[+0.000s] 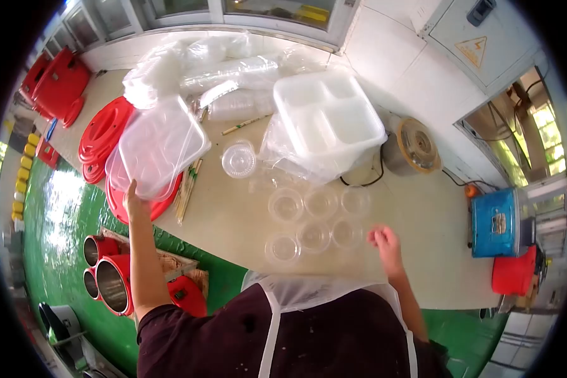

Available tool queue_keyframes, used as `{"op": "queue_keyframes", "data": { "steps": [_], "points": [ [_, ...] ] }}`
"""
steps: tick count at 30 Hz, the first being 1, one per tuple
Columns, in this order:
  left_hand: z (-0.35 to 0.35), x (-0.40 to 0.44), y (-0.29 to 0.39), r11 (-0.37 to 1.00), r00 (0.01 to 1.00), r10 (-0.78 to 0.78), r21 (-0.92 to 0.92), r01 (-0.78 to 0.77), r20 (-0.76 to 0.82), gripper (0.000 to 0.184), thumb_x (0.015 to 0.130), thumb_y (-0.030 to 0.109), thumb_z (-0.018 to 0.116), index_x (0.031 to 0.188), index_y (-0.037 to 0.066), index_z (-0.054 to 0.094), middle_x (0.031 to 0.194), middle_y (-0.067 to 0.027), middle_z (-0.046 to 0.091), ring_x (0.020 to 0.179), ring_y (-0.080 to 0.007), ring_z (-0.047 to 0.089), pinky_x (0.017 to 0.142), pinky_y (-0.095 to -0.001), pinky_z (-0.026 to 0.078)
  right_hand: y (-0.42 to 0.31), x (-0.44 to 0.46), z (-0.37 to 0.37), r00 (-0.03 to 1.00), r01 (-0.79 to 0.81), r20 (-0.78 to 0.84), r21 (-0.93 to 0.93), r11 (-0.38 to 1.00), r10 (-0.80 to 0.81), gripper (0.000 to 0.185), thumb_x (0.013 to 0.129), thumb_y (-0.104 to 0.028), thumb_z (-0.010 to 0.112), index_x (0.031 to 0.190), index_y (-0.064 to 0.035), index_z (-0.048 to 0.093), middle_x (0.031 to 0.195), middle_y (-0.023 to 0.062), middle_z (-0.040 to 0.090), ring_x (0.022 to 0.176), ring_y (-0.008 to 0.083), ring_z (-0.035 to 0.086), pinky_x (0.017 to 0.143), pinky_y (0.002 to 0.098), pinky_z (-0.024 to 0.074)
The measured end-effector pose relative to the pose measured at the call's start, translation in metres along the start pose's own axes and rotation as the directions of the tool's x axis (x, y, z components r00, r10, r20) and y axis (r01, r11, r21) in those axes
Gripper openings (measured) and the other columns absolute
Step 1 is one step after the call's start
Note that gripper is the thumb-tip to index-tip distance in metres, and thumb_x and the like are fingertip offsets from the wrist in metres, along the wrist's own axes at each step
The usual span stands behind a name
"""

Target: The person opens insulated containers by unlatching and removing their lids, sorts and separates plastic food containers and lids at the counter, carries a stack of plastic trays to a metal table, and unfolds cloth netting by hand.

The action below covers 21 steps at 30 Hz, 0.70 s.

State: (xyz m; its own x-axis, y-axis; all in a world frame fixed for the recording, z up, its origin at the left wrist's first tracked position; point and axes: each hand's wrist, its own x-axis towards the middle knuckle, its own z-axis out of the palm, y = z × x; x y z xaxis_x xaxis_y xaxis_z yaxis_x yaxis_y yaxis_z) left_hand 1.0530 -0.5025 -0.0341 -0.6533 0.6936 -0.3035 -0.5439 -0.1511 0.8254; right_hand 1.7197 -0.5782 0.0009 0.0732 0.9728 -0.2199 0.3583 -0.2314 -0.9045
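My left hand [134, 200] is at the lower edge of the clear rectangular plastic lids [160, 146], its fingers closed on that edge. Beneath the lids are red round lids [116, 200], partly covered. My right hand [385, 244] is just right of several clear round plastic cups [314, 237], fingers curled in, with nothing visible in them. The cups stand in two rows on the table [422, 214]. Behind them lies a separate clear round cup or lid [238, 159]. A stack of white compartment trays [331, 116], partly in a plastic bag, stands further back.
Bagged clear containers [233, 72] lie along the wall. Thin wrapped sticks [188, 189] lie near the left table edge. A metal pot [412, 148] with a cable and a blue box [492, 223] are at right. Red-rimmed steel containers [113, 283] stand below left.
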Motion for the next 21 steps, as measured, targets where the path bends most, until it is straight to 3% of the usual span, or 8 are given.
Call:
{"op": "queue_keyframes", "data": {
  "steps": [3,5,6,10,12,14,17,21],
  "points": [
    [0.011,0.002,-0.012,0.832,0.944,0.174,0.554,0.011,-0.279,0.049,0.08,0.029,0.065,0.108,-0.008,0.052,0.099,-0.0218,0.059,0.088,-0.0342,0.06,0.074,-0.047,0.053,-0.049,0.061,0.013,0.982,0.135,-0.137,0.001,0.991,-0.134,0.022,0.092,-0.013,0.048,0.11,-0.0022,0.055,0.098,0.0015,0.06,0.086,0.0081,0.054,0.067,0.0229,0.0436],
    [0.003,0.021,-0.032,0.481,0.902,0.35,0.875,0.057,-0.252,0.062,0.077,0.036,0.068,0.111,-0.012,0.049,0.096,-0.0243,0.059,0.084,-0.0378,0.06,0.073,-0.0458,0.054,-0.073,0.111,0.024,0.915,0.273,-0.317,0.03,0.961,-0.25,0.035,0.09,-0.018,0.053,0.121,-0.0031,0.048,0.108,0.0026,0.057,0.092,0.0096,0.053,0.07,0.023,0.0433],
    [0.011,0.025,-0.041,0.311,0.825,0.466,0.932,0.185,-0.32,0.082,0.074,0.045,0.069,0.121,-0.015,0.039,0.111,-0.0292,0.051,0.096,-0.0405,0.055,0.081,-0.0428,0.051,-0.092,0.129,0.029,0.907,0.216,-0.374,0.023,0.976,-0.192,0.042,0.087,-0.021,0.056,0.124,-0.0029,0.044,0.11,0.0043,0.056,0.094,0.0107,0.053,0.068,0.0236,0.044],
    [0.042,-0.003,-0.049,0.544,0.74,0.556,0.839,0.02,-0.378,0.091,0.078,0.049,0.063,0.133,-0.012,0.024,0.137,-0.031,0.018,0.125,-0.039,0.031,0.096,-0.0456,0.038,-0.12,0.205,0.032,0.848,-0.046,-0.529,-0.017,0.999,0.03,0.061,0.08,-0.028,0.064,0.127,0.0005,0.038,0.105,0.0097,0.056,0.086,0.0149,0.056,0.057,0.0268,0.0467],
    [0.04,-0.009,-0.054,0.342,0.671,0.714,0.936,-0.082,-0.202,0.085,0.08,0.046,0.061,0.133,-0.011,0.025,0.137,-0.0302,0.02,0.126,-0.0387,0.028,0.1,-0.0458,0.034,-0.109,0.235,0.032,0.778,-0.091,-0.625,-0.217,0.972,-0.067,0.055,0.079,-0.027,0.064,0.122,0.0016,0.044,0.098,0.01,0.057,0.078,0.0157,0.057,0.053,0.0281,0.047],
    [0.05,-0.029,-0.049,0.197,0.611,0.792,0.957,-0.213,-0.027,0.072,0.085,0.038,0.057,0.134,-0.006,0.027,0.137,-0.0269,0.026,0.129,-0.0373,0.024,0.103,-0.0475,0.027,-0.119,0.239,0.022,0.903,-0.181,-0.4,-0.022,0.983,0.158,0.049,0.076,-0.023,0.064,0.115,0.003,0.049,0.095,0.0118,0.058,0.074,0.0185,0.058,0.052,0.0295,0.0474],
    [0.092,-0.078,-0.037,0.245,0.644,0.752,0.848,-0.47,0.14,0.059,0.086,0.021,0.058,0.131,-0.006,0.032,0.138,-0.0234,0.026,0.126,-0.0349,0.028,0.101,-0.0442,0.031,-0.131,0.236,0.014,0.938,-0.212,-0.269,0.054,0.976,0.219,0.039,0.074,-0.018,0.062,0.107,0.0021,0.054,0.092,0.0114,0.059,0.074,0.0196,0.058,0.052,0.0326,0.0479],
    [0.14,-0.121,-0.042,0.56,0.754,0.616,0.545,-0.624,0.23,0.043,0.088,0.012,0.053,0.127,-0.002,0.041,0.129,-0.0148,0.044,0.117,-0.0255,0.042,0.095,-0.0379,0.036,-0.136,0.194,-0.017,0.932,-0.164,-0.297,0.167,0.972,0.208,0.029,0.077,-0.013,0.058,0.104,-0.0015,0.056,0.092,0.009,0.06,0.078,0.019,0.058,0.055,0.0361,0.0499]
  ]
}}
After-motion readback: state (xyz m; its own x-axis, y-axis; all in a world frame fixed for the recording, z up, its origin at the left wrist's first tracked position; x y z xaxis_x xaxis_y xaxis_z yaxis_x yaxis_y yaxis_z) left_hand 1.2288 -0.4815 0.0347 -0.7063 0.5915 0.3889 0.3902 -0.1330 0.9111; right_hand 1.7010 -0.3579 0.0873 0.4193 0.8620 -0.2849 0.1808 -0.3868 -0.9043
